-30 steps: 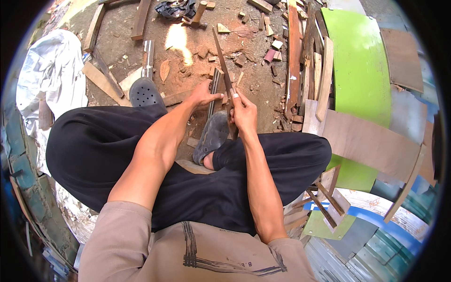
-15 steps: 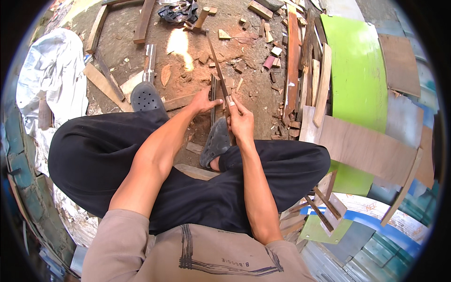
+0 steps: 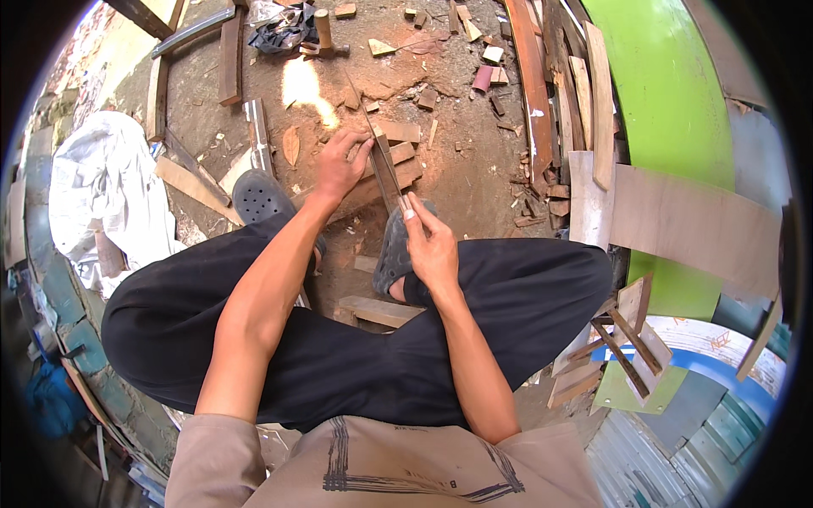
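My right hand (image 3: 433,248) is closed round the handle end of a handsaw (image 3: 358,97), whose long narrow dark blade shows nearly edge-on and points away from me. Beside the blade a dark wooden strip (image 3: 385,173) slants down towards my right shoe (image 3: 396,252). My left hand (image 3: 342,165) grips the strip near its far end, fingers bent against its left side. Where exactly the blade meets the strip I cannot tell. Short boards (image 3: 398,176) lie on the ground just beneath.
A hammer (image 3: 323,34) stands head down beside a black plastic bag (image 3: 284,30). Wood offcuts (image 3: 428,99) are scattered ahead. Long planks (image 3: 533,93) and a green panel (image 3: 673,110) lie to the right; a white sack (image 3: 102,186) is at the left.
My left hand has moved farther away, up the wooden strip to its far end. The strip now lies slanted along the saw. My right hand, still on the saw, has drawn slightly nearer.
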The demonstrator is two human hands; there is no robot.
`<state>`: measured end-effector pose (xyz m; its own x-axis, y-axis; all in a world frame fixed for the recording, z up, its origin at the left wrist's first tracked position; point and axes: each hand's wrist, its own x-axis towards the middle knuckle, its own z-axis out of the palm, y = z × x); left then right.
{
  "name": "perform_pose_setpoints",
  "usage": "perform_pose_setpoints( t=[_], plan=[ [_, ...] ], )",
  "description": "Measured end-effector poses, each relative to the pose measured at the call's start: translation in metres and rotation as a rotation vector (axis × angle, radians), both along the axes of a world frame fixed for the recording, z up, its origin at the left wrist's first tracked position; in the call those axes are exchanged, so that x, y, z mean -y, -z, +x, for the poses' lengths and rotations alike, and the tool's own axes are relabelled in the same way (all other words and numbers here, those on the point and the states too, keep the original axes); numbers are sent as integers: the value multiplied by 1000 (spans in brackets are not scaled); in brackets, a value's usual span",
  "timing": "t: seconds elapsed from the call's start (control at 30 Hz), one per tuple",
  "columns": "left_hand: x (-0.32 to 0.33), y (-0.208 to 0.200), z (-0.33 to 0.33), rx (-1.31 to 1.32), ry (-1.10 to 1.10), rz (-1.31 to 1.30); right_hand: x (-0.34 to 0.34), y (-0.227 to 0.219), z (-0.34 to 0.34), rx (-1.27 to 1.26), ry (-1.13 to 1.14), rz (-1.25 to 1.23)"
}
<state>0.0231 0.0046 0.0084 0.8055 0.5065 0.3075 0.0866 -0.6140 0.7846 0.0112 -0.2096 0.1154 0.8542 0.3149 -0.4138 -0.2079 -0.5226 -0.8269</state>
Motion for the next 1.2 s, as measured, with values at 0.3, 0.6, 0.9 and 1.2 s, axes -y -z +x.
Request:
perform_pose_setpoints(
  t=[0.3,0.6,0.9,1.2],
  plan=[
    [3,-1,5,-68,66,81,26,-24,-9,15,35,60],
    [5,-4,1,-72,73,90,19,-21,-23,-13,97,127],
    [7,6,4,-207,41,69,-44,22,41,-44,83,195],
    [11,2,10,-32,74,135,49,-26,-33,-129,168,127]
  ],
)
